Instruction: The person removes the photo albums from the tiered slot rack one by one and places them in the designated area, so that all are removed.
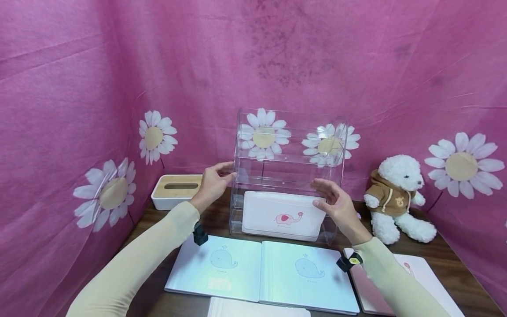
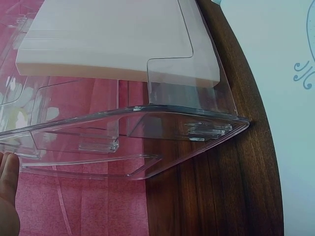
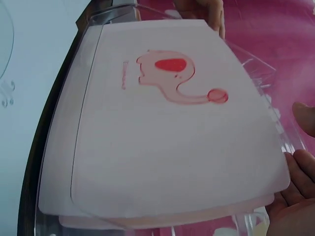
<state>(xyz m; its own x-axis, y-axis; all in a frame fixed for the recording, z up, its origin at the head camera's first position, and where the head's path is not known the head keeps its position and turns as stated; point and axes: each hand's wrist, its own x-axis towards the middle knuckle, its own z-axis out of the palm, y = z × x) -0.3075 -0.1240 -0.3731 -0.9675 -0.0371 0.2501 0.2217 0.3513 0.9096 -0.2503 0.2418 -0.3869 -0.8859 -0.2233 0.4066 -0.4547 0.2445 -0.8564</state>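
A clear acrylic tiered rack (image 1: 291, 173) stands at the back of the table. In its lowest tier leans a small stack of pale booklets (image 1: 259, 213), the front one printed with a red elephant. My left hand (image 1: 214, 185) is at the rack's left side, fingers and thumb extended towards its edge; whether they touch is unclear. My right hand (image 1: 340, 207) is by the right end of the stack, thumb apart from the fingers. In the right wrist view that hand (image 3: 298, 196) lies beside the booklet's edge, gripping nothing visible.
Two whale booklets (image 1: 198, 264) lie side by side before the rack, with another pale booklet (image 1: 257, 308) at the front edge. A pink elephant booklet (image 1: 431, 281) lies right, below a white teddy bear (image 1: 390, 224). A tissue box (image 1: 170, 202) stands left; pink fabric hangs behind.
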